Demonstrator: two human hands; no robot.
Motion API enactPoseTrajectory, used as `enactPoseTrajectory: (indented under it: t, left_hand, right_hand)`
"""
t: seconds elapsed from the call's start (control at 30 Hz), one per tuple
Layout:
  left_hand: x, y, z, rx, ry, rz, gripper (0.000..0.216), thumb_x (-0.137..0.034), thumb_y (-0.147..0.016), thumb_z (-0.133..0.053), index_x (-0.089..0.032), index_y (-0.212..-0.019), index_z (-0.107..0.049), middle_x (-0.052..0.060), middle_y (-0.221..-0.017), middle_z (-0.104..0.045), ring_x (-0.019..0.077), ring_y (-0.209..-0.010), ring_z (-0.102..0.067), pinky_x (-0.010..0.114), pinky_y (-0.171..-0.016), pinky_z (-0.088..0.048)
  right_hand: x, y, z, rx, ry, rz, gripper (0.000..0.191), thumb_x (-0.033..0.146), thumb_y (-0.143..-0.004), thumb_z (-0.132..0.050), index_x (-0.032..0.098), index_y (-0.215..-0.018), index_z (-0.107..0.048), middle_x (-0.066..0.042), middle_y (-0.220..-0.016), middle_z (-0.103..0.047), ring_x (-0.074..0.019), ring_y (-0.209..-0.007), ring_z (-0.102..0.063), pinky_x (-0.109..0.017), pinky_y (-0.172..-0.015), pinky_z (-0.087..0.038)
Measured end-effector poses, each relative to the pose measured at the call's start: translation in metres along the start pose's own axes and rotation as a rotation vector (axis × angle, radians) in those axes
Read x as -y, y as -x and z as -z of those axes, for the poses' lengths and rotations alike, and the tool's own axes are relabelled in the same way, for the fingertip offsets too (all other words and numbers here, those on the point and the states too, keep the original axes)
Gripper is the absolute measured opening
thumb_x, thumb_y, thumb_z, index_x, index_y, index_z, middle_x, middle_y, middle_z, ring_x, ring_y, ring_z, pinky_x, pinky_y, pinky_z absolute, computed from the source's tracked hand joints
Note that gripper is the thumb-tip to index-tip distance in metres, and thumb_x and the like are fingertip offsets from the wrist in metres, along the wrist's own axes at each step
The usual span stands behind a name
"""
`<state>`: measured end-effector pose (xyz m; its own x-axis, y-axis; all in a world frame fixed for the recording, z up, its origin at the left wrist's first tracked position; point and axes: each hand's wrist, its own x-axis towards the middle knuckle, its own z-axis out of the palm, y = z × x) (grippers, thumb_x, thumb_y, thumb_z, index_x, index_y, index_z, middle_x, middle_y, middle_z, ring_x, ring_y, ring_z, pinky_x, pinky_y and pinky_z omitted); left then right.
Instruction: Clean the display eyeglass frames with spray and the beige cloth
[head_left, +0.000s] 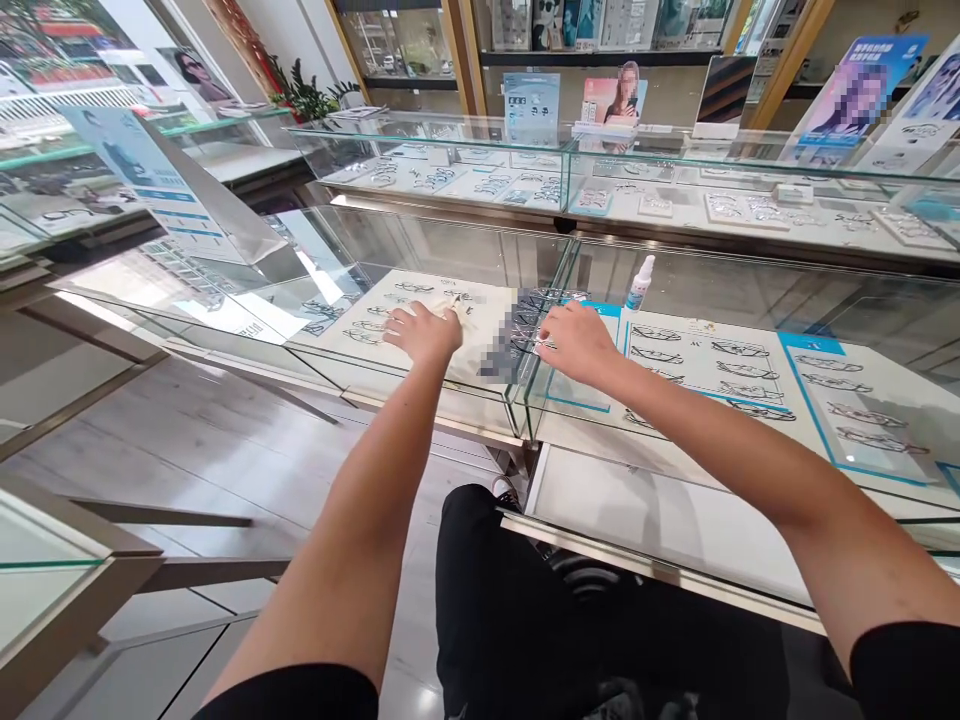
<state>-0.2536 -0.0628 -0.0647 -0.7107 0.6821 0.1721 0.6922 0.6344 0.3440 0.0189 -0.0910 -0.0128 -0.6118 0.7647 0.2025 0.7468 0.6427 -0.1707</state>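
My left hand (424,332) lies palm down over the left glass display counter (450,240), its fingers spread. A crumpled cream patch, possibly a cloth, shows beside its thumb; I cannot tell whether the hand touches it. My right hand (579,342) is by the joint between two counters, fingers curled with the tips close together. Whatever they grip, if anything, is too small to make out. Dark eyeglasses (559,295) show just beyond these fingers. A small white spray bottle (640,284) stands upright on the right counter, beyond my right hand.
Rows of eyeglasses (656,333) lie on display boards under the glass. Below the right counter, a white drawer (637,500) is pulled out over my lap. A tilted advertising sign (161,180) stands at left. More glass cases (450,130) run behind.
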Motion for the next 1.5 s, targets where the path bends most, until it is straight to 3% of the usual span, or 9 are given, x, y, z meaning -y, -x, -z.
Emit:
enactPoseTrajectory:
  t: [0.2,0.4,0.53,0.7,0.9,1.03,1.17,1.33,1.5]
  left_hand:
    - [-0.002,0.000,-0.002,0.017,0.012,-0.006,0.084,-0.055,-0.105,-0.041,-0.001,-0.169,-0.047,0.037,-0.182,-0.032,0.0578,-0.168,-0.031,0.074,-0.137,-0.021]
    - [-0.003,0.002,-0.001,0.018,0.033,-0.010,0.083,-0.054,-0.104,-0.043,0.000,-0.166,-0.049,0.039,-0.180,-0.034,0.0588,-0.168,-0.031,0.076,-0.137,-0.020]
    - [-0.003,0.000,-0.004,0.004,0.033,-0.005,0.081,-0.054,-0.104,-0.044,-0.001,-0.165,-0.051,0.036,-0.180,-0.036,0.0571,-0.168,-0.032,0.074,-0.137,-0.022]
    - [-0.003,-0.003,-0.007,-0.006,0.030,-0.003,0.082,-0.054,-0.103,-0.045,-0.003,-0.166,-0.050,0.036,-0.180,-0.038,0.0562,-0.168,-0.032,0.075,-0.137,-0.023]
    - [-0.003,-0.006,-0.010,-0.004,0.085,0.001,0.086,-0.057,-0.101,-0.051,-0.006,-0.170,-0.045,0.035,-0.181,-0.036,0.0583,-0.170,-0.026,0.082,-0.136,-0.017]
    - [-0.006,-0.003,-0.004,0.003,0.081,0.008,0.086,-0.057,-0.102,-0.051,-0.007,-0.171,-0.042,0.034,-0.182,-0.035,0.0567,-0.172,-0.025,0.082,-0.136,-0.018]
    - [-0.009,0.005,0.008,0.042,0.016,0.008,0.085,-0.052,-0.105,-0.047,-0.003,-0.174,-0.041,0.035,-0.183,-0.033,0.0554,-0.172,-0.027,0.076,-0.139,-0.018]
    - [-0.011,0.010,0.015,0.048,0.004,0.003,0.083,-0.051,-0.107,-0.047,0.001,-0.172,-0.041,0.036,-0.185,-0.029,0.0555,-0.171,-0.030,0.074,-0.139,-0.020]
    - [-0.011,0.012,0.017,0.062,0.007,0.008,0.082,-0.051,-0.108,-0.046,0.000,-0.171,-0.040,0.036,-0.185,-0.028,0.0551,-0.172,-0.028,0.074,-0.139,-0.020]
  right_hand:
    - [-0.002,-0.022,-0.020,0.038,0.061,-0.058,0.019,0.018,-0.101,-0.067,0.017,-0.095,-0.085,-0.018,-0.117,-0.083,-0.0392,-0.119,-0.064,-0.052,-0.099,-0.046]
    - [0.010,-0.016,-0.010,0.017,0.055,-0.037,0.016,0.010,-0.094,-0.067,0.017,-0.086,-0.079,-0.015,-0.101,-0.082,-0.0343,-0.105,-0.065,-0.046,-0.093,-0.042]
    - [0.028,0.028,0.015,-0.004,-0.118,0.053,0.013,0.013,-0.092,-0.070,0.020,-0.081,-0.071,-0.010,-0.093,-0.079,-0.0299,-0.098,-0.065,-0.043,-0.092,-0.044]
    - [0.051,0.121,0.032,0.271,-0.539,0.131,0.020,0.012,-0.084,-0.076,0.025,-0.076,-0.063,-0.002,-0.088,-0.076,-0.0247,-0.093,-0.068,-0.040,-0.091,-0.051]
    - [0.034,0.184,-0.022,0.394,-0.671,-0.063,0.022,0.011,-0.082,-0.077,0.027,-0.077,-0.062,-0.002,-0.088,-0.075,-0.0264,-0.097,-0.069,-0.040,-0.089,-0.054]
    - [-0.010,0.174,-0.078,0.305,-0.689,-0.195,0.016,0.015,-0.086,-0.075,0.025,-0.080,-0.064,-0.002,-0.095,-0.078,-0.0256,-0.099,-0.071,-0.040,-0.092,-0.054]
    - [-0.062,0.133,-0.119,0.099,-0.409,-0.208,0.019,0.014,-0.084,-0.075,0.025,-0.077,-0.063,-0.005,-0.093,-0.077,-0.0275,-0.102,-0.067,-0.039,-0.093,-0.050]
    - [-0.107,0.080,-0.140,0.054,-0.167,-0.194,0.014,0.014,-0.089,-0.070,0.022,-0.079,-0.065,-0.011,-0.098,-0.078,-0.0309,-0.107,-0.063,-0.043,-0.097,-0.044]
    - [-0.115,0.058,-0.149,0.085,-0.109,-0.146,0.008,0.015,-0.092,-0.066,0.020,-0.086,-0.070,-0.014,-0.103,-0.078,-0.0321,-0.111,-0.059,-0.044,-0.097,-0.040]
